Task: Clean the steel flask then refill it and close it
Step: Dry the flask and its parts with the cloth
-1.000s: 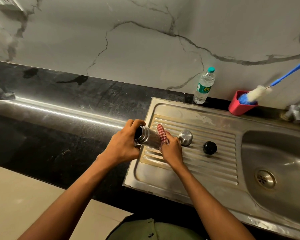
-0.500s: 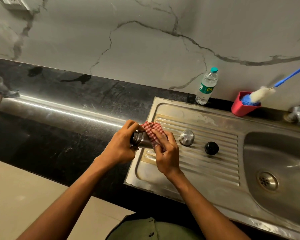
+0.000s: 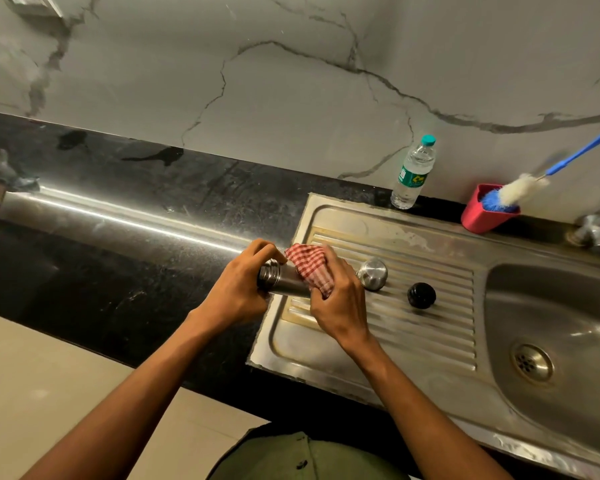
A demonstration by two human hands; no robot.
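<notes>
Steel flask (image 3: 282, 281) lying sideways, held over left end of sink drainboard (image 3: 388, 327). My left hand (image 3: 238, 292) gripping neck end; right hand (image 3: 340, 299) pressing red checked cloth (image 3: 309, 266) around body. Am advising: be rotating flask while wiping. Steel cap (image 3: 373, 273), black stopper (image 3: 421, 295) waiting on drainboard.

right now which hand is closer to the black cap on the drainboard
Right. The right hand, wiping the flask with the checked cloth, sits just left of the black cap; the left hand grips the flask's far end.
</notes>
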